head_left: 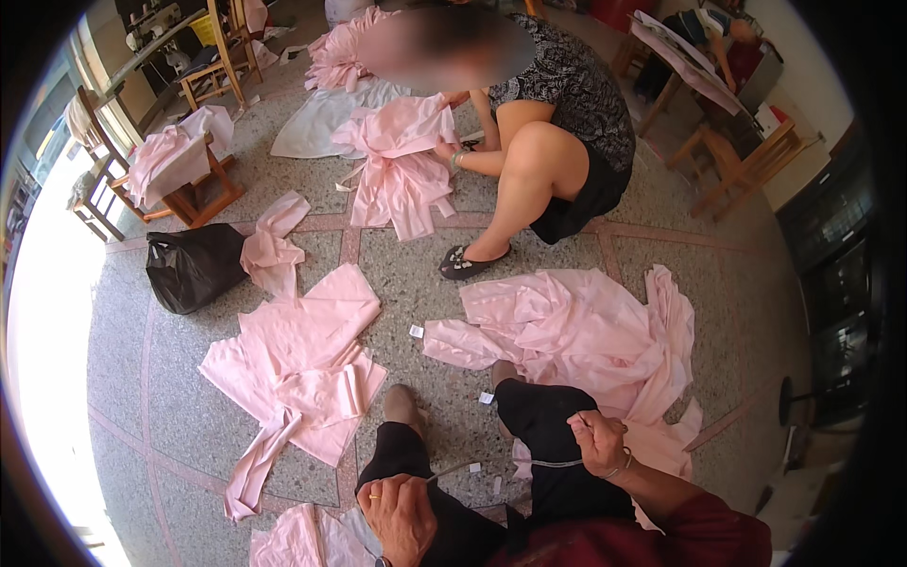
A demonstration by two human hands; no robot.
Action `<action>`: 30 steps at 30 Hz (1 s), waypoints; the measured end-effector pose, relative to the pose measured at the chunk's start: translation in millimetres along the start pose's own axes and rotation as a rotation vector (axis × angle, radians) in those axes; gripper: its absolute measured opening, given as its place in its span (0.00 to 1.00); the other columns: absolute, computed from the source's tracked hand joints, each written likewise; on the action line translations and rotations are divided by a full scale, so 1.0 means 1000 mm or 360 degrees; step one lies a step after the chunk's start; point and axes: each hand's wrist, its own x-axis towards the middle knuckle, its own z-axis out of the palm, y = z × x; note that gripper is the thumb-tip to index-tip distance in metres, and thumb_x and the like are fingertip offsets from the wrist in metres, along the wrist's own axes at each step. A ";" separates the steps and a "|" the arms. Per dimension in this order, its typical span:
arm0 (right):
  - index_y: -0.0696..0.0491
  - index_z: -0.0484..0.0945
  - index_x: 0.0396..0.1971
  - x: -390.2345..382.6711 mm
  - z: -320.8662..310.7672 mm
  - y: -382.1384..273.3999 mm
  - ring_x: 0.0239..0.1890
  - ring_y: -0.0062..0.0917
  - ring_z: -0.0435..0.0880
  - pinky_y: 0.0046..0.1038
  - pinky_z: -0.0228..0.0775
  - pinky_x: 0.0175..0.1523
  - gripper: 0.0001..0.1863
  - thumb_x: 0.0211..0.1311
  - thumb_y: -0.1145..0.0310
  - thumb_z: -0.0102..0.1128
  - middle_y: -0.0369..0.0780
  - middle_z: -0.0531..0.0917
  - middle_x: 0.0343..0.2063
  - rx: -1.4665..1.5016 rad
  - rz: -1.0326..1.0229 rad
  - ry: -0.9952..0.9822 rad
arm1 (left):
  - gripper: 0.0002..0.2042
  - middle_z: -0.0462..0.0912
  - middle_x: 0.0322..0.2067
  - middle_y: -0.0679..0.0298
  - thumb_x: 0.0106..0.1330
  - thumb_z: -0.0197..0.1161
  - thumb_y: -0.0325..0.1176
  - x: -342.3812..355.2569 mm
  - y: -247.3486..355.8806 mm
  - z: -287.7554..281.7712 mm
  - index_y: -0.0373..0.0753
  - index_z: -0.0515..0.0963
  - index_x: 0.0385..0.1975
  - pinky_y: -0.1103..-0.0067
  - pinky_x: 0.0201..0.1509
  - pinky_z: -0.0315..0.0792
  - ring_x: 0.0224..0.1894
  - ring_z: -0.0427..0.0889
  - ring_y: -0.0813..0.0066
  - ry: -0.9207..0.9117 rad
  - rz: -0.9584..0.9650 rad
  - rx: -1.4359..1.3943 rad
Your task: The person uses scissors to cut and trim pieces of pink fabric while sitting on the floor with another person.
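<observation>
Cord (557,463), grey, runs b/w L hand (399,516) and R hand (601,442), over R leg (546,423). R one's bunched tight round it; can't tell if L one grips or rests. Might slip if L's loose. R shoe (504,372) is by pink cloth (586,321), so a step could dirty it.

Speckled floor (746,340), wooden chairs (215,68), bright light (47,359) at left
</observation>
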 end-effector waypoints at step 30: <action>0.58 0.76 0.32 -0.007 0.002 0.003 0.19 0.36 0.80 0.31 0.69 0.24 0.06 0.66 0.72 0.59 0.43 0.79 0.18 0.0141 -0.0046 0.0095 | 0.01 0.79 0.32 0.63 0.60 0.60 0.27 -0.006 -0.004 0.006 0.40 0.78 0.28 0.67 0.51 0.65 0.37 0.76 0.63 0.0030 0.0105 0.0143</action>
